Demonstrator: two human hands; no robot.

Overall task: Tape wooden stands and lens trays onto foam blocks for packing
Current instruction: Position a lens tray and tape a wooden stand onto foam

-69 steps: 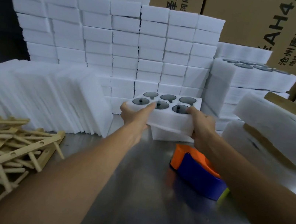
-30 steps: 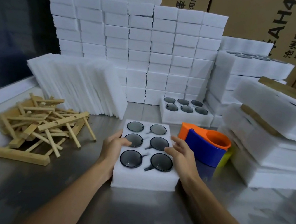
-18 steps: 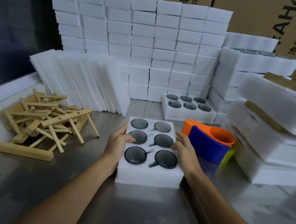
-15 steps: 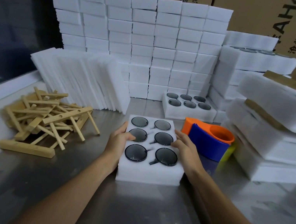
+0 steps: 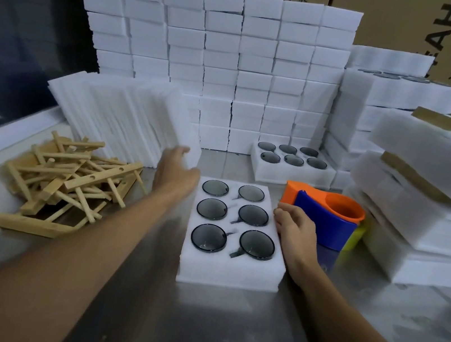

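Note:
A white foam lens tray (image 5: 227, 271) with several dark round lenses lies flat on the steel table in front of me. My right hand (image 5: 294, 232) rests against its right edge, fingers loosely spread, gripping nothing. My left hand (image 5: 176, 167) is off the tray, blurred, reaching up-left with its fingers at the front sheet of a leaning row of thin foam sheets (image 5: 126, 116); whether it grips the sheet is unclear. A pile of wooden stands (image 5: 69, 178) lies at the left. An orange and blue tape dispenser (image 5: 326, 216) stands just right of the tray.
A second lens tray (image 5: 292, 171) sits behind, against a wall of stacked foam blocks (image 5: 235, 63). Taped foam bundles with wooden stands (image 5: 426, 202) pile up at the right. Cardboard boxes (image 5: 418, 27) stand at the back.
The lens tray was carried from the stack and set down in front of me. My left hand has since let go of it and moved up-left to the foam sheets.

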